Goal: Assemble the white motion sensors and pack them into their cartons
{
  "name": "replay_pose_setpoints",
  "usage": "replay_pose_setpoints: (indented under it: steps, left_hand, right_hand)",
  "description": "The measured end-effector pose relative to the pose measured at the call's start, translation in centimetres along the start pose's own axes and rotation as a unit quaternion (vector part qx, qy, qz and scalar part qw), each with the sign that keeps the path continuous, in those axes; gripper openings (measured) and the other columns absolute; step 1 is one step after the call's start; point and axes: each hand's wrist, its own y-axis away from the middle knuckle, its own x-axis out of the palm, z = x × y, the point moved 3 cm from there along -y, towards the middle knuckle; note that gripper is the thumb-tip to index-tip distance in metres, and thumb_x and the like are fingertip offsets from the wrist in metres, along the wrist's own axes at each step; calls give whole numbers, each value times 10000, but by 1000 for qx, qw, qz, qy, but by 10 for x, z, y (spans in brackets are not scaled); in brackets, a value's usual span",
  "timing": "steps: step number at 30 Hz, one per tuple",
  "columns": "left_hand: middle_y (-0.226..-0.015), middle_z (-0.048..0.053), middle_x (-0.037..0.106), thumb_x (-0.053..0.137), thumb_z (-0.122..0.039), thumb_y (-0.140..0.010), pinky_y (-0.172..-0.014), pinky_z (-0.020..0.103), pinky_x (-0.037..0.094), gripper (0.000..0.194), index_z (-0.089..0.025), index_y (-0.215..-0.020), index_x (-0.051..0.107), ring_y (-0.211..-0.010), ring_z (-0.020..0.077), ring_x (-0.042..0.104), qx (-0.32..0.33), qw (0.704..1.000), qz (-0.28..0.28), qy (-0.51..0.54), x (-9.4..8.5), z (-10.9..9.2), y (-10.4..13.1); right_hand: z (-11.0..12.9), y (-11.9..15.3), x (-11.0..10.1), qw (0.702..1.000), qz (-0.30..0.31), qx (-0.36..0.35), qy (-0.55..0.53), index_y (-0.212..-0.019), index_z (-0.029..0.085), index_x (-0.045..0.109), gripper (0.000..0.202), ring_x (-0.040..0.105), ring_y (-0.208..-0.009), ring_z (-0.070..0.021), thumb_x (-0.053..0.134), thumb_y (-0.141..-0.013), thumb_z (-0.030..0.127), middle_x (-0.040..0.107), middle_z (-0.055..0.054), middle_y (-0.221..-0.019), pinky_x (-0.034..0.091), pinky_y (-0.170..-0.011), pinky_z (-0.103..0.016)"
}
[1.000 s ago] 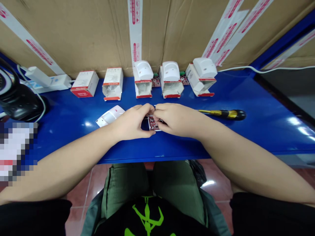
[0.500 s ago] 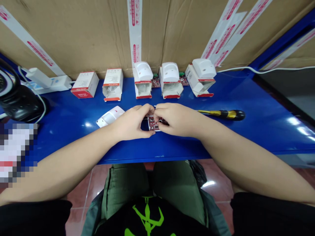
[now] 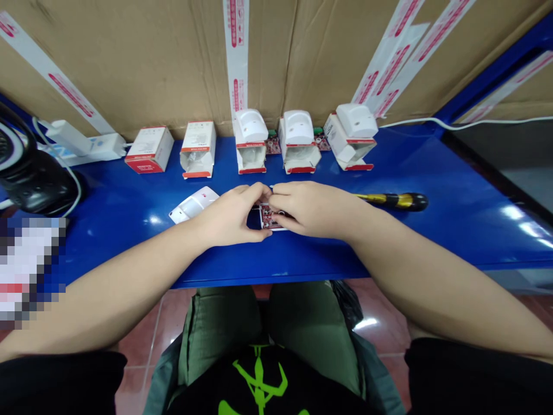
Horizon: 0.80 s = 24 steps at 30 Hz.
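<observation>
Between both hands, over the middle of the blue tabletop (image 3: 302, 259), a small red circuit board (image 3: 266, 219) is held component side up; whether it is rested on the surface or lifted slightly can't be told. Board looks as follows: deep red, densely dotted with tiny pale and dark parts, bordered by a white rim (image 3: 261, 218) along the left and near edges. Right portion and far edge are partly covered by fingers, so the full outline can't be read. Fine parts are too small to identify.

Left grip: board is pinched by the left hand (image 3: 231, 216), thumb set at the near edge, fingers curved round to the far edge, gap left open at the palm. Right grip: fingers of the right hand (image 3: 306, 207) are curled over the board's right side; whether anything is pinched in the fingertips can't be told.

Just left of the left hand, a white cover (image 3: 194, 204) is laid on the surface, windowed side up. Past the right wrist, a screwdriver (image 3: 397, 200) with yellow-black handle is partly hidden by the forearm.
</observation>
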Motion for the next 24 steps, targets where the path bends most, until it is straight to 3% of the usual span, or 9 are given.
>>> replay_pose_setpoints:
  steps: [5, 9, 17, 21, 24]
  left_hand:
    - [-1183, 78, 799, 839, -289, -832, -993, 406, 630, 426, -222, -1185, 609, -1105, 272, 778, 8, 1000, 2, 12, -1, 0, 1]
    - [-1179, 82, 796, 841, -293, -831, -987, 411, 629, 432, -218, -1189, 612, -1105, 278, 776, 4, 1000, 4, 5, -1, 0, 1]
    - [-1173, 90, 783, 842, -310, -843, -987, 412, 619, 442, -208, -1194, 594, -1093, 278, 762, 2, 1000, 5, -2, 0, 0, 1]
    - [-1155, 80, 773, 852, -323, -851, -961, 405, 615, 429, -208, -1173, 594, -1056, 267, 752, -2, 1000, 5, -7, 1, 2, 1]
    - [-1129, 65, 767, 856, -319, -852, -944, 393, 609, 425, -210, -1167, 591, -1018, 252, 745, 0, 1000, 7, -4, 1, 3, 1]
  right_hand:
    - [3, -3, -2, 995, 7, 68, -70, -933, 159, 720, 125, 621, -865, -220, 606, -949, 208, 705, -100, -956, 443, -804, -349]
    - [7, -4, -2, 993, 6, 107, -47, -890, 170, 713, 120, 603, -875, -231, 606, -931, 205, 684, -91, -907, 411, -801, -358]
    - [9, -2, -1, 998, 11, 69, 10, -979, 130, 776, 270, 622, -893, -247, 519, -1017, 205, 717, -142, -980, 471, -840, -384]
    - [6, -1, 6, 999, -13, 3, 39, -1167, 102, 786, 321, 670, -984, -283, 494, -1072, 194, 752, -183, -1115, 549, -932, -442]
    - [3, -1, 8, 998, -3, -36, 43, -1177, 129, 793, 361, 691, -1007, -297, 456, -1128, 247, 755, -182, -1139, 585, -951, -470]
